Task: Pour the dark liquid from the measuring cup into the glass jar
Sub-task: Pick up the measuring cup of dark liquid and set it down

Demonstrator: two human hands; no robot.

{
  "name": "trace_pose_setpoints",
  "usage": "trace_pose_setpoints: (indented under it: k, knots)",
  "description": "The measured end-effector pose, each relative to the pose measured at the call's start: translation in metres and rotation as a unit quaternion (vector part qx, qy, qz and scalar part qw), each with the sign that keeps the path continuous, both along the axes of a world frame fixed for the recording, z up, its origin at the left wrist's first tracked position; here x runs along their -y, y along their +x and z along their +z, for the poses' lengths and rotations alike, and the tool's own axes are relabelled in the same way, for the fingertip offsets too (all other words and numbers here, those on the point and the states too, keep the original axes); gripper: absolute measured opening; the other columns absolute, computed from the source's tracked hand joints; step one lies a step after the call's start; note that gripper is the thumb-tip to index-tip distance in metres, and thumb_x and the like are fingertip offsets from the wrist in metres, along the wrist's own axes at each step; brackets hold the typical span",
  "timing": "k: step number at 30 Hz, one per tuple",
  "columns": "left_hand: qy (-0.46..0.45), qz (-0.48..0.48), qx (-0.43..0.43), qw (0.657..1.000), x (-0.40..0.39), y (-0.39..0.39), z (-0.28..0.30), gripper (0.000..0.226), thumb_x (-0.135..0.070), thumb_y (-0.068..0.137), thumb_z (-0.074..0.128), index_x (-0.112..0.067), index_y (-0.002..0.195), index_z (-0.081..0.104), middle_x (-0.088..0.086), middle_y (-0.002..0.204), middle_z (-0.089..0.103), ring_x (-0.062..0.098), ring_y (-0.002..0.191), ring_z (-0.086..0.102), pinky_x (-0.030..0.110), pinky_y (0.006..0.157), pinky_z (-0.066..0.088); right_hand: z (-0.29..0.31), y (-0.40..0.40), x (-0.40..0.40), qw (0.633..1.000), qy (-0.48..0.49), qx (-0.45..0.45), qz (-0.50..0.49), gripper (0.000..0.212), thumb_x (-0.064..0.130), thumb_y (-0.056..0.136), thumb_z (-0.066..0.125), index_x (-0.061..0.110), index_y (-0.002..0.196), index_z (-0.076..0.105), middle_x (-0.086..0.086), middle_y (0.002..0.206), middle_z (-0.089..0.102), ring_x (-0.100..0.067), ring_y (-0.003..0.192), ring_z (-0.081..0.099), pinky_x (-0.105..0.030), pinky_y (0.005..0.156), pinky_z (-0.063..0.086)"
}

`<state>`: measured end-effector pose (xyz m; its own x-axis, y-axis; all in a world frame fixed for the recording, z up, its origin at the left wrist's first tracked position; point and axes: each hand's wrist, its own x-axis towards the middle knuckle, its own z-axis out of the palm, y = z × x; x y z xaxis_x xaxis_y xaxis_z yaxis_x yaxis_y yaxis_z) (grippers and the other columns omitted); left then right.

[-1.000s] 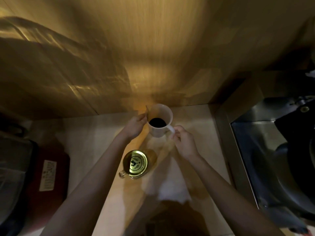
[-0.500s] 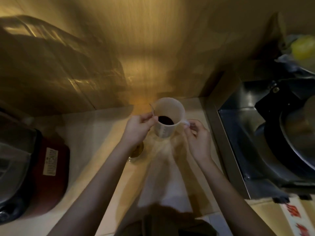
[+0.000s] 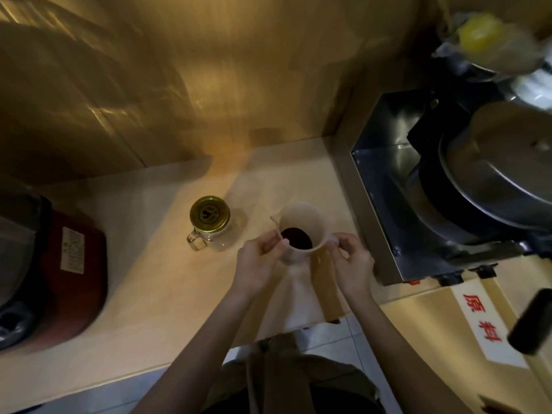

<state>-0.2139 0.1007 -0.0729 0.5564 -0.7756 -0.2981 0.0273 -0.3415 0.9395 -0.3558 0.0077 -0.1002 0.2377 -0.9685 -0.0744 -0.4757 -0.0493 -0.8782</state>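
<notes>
A translucent white measuring cup (image 3: 301, 222) with dark liquid (image 3: 296, 238) in its bottom is held upright over the pale counter (image 3: 155, 282), spout pointing up-left. My left hand (image 3: 260, 261) grips its left side below the spout. My right hand (image 3: 351, 261) pinches its handle on the right. The glass jar (image 3: 210, 227), a handled mug-type jar with a gold lid on, stands on the counter to the left of the cup, apart from both hands.
A red and black appliance (image 3: 56, 273) sits at the counter's left end. To the right is a steel stove unit (image 3: 418, 210) with a lidded pan (image 3: 495, 174). A label with red characters (image 3: 490, 324) lies front right. A wood-look wall (image 3: 209, 85) stands behind.
The view has shifted and the cup has come nearer to me and to the right. The jar, half hidden behind my left hand before, now stands in plain sight left of the cup.
</notes>
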Motion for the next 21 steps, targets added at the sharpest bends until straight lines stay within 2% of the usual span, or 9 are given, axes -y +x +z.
trace_pose_setpoints:
  k: [3, 7, 13, 15, 17, 19, 21]
  knots:
    - [0.023, 0.005, -0.003, 1.0, -0.007, -0.007, -0.009, 0.029, -0.019, 0.084, 0.059, -0.016, 0.113, 0.065, -0.001, 0.106, 0.069, 0.008, 0.101, 0.062, 0.017, 0.085, 0.044, -0.012, -0.008, -0.008, 1.0, 0.017, -0.017, 0.006, 0.008, 0.004, 0.087, 0.063, 0.004, 0.095, 0.067, 0.0, 0.085, 0.064, -0.016, 0.085, 0.06, -0.032, 0.077, 0.05]
    - [0.023, 0.001, 0.003, 1.0, -0.013, -0.012, -0.014, 0.031, -0.017, 0.085, 0.058, -0.016, 0.116, 0.062, -0.005, 0.106, 0.066, 0.008, 0.102, 0.06, 0.004, 0.078, 0.041, -0.023, -0.011, -0.014, 0.999, 0.037, -0.028, -0.001, 0.009, 0.007, 0.087, 0.065, 0.004, 0.095, 0.067, -0.005, 0.087, 0.068, -0.02, 0.087, 0.063, -0.038, 0.079, 0.052]
    - [0.017, 0.003, 0.006, 1.0, -0.018, -0.014, -0.014, 0.035, -0.015, 0.086, 0.056, -0.01, 0.12, 0.058, -0.005, 0.108, 0.062, 0.009, 0.104, 0.058, -0.002, 0.073, 0.04, -0.02, -0.008, -0.014, 0.998, 0.045, -0.04, 0.015, 0.01, 0.008, 0.089, 0.062, 0.003, 0.097, 0.066, -0.004, 0.089, 0.067, -0.021, 0.09, 0.063, -0.03, 0.076, 0.049]
    - [0.03, 0.0, 0.009, 0.999, -0.02, -0.013, -0.011, 0.038, -0.019, 0.086, 0.057, -0.008, 0.122, 0.055, -0.001, 0.11, 0.062, 0.011, 0.106, 0.056, 0.002, 0.074, 0.04, -0.013, -0.006, -0.012, 0.997, 0.067, -0.041, 0.016, 0.014, 0.006, 0.087, 0.062, 0.005, 0.101, 0.065, -0.003, 0.093, 0.065, -0.021, 0.093, 0.061, -0.031, 0.08, 0.048]
    - [0.06, 0.004, 0.042, 0.997, -0.024, -0.006, -0.007, 0.041, -0.026, 0.086, 0.056, -0.008, 0.124, 0.053, 0.001, 0.106, 0.061, 0.011, 0.102, 0.054, 0.008, 0.076, 0.036, 0.0, -0.003, -0.011, 0.997, 0.077, -0.029, 0.006, 0.024, -0.003, 0.085, 0.058, 0.004, 0.108, 0.061, -0.003, 0.101, 0.06, -0.017, 0.096, 0.054, -0.026, 0.084, 0.042]
    - [0.068, 0.013, 0.088, 0.994, -0.029, 0.005, -0.001, 0.037, -0.028, 0.086, 0.057, -0.01, 0.118, 0.058, 0.001, 0.098, 0.061, 0.011, 0.095, 0.055, 0.01, 0.07, 0.035, 0.017, 0.002, -0.01, 0.999, 0.037, -0.024, -0.007, 0.031, -0.011, 0.085, 0.052, 0.002, 0.112, 0.058, -0.003, 0.106, 0.057, -0.014, 0.1, 0.05, -0.022, 0.087, 0.037]
    - [0.061, 0.019, 0.137, 0.989, -0.038, 0.02, 0.006, 0.028, -0.026, 0.084, 0.059, -0.01, 0.107, 0.064, 0.001, 0.092, 0.063, 0.01, 0.086, 0.056, 0.007, 0.064, 0.038, 0.032, 0.012, -0.008, 0.999, -0.018, -0.03, 0.005, 0.032, -0.009, 0.086, 0.049, 0.007, 0.113, 0.059, -0.001, 0.109, 0.056, -0.012, 0.103, 0.049, -0.023, 0.088, 0.036]
